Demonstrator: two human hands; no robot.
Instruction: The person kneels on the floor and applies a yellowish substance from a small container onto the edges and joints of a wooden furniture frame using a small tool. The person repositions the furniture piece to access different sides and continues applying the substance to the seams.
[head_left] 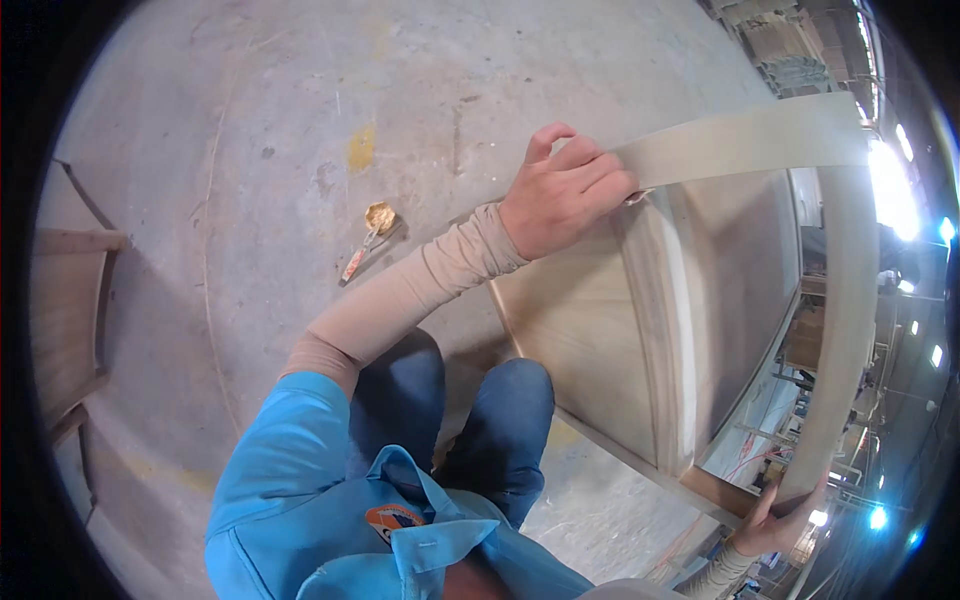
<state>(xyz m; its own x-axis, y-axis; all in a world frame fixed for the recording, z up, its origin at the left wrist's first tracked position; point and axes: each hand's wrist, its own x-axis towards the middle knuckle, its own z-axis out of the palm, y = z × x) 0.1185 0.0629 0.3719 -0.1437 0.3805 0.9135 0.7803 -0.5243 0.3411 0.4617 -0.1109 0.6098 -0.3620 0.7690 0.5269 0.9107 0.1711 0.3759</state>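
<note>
A pale wooden furniture frame (848, 300) with inset panels (570, 320) stands at my right, its edges bent by the lens. My left hand (565, 190) is closed at the frame's far left corner, fingers curled down. A small bit of something shows under its fingertips, too little to name. Farther right and nearer to me, my right hand (775, 522) grips the near end of the frame's outer rail, thumb on one side. Part of that hand lies in shadow.
A putty knife (355, 262) with a tan lump of filler (380, 216) lies on the concrete floor (300, 120). Another wooden piece (70, 300) stands at the far left. Stacked boards (785, 40) and bright lamps are at the right.
</note>
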